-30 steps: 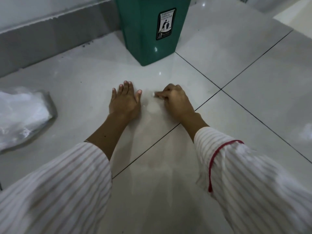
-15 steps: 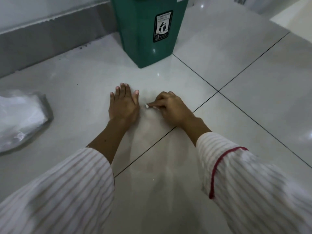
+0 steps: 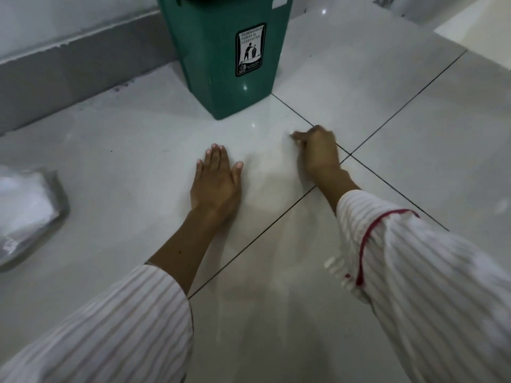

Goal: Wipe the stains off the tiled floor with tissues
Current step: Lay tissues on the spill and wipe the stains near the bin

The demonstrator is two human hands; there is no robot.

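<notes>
My left hand [image 3: 215, 183] lies flat on the glossy white tiled floor [image 3: 138, 167], fingers straight and together. My right hand [image 3: 318, 153] is curled into a fist on the floor near the tile joint, a little ahead and right of the left. A tiny white scrap of tissue [image 3: 291, 137] peeks out at its fingertips; most of it is hidden inside the fist. No distinct stain shows on the tiles between my hands.
A green plastic bin [image 3: 221, 64] with a litter label stands just beyond my hands. A clear plastic pack of white tissues [image 3: 25, 208] lies at the left edge. A grey skirting [image 3: 69, 73] runs along the back wall. Dark grout lines [image 3: 387, 114] cross at the right.
My right hand with the tissue has slid away from the left hand, forward and to the right toward the grout line. The left hand stays pressed flat.
</notes>
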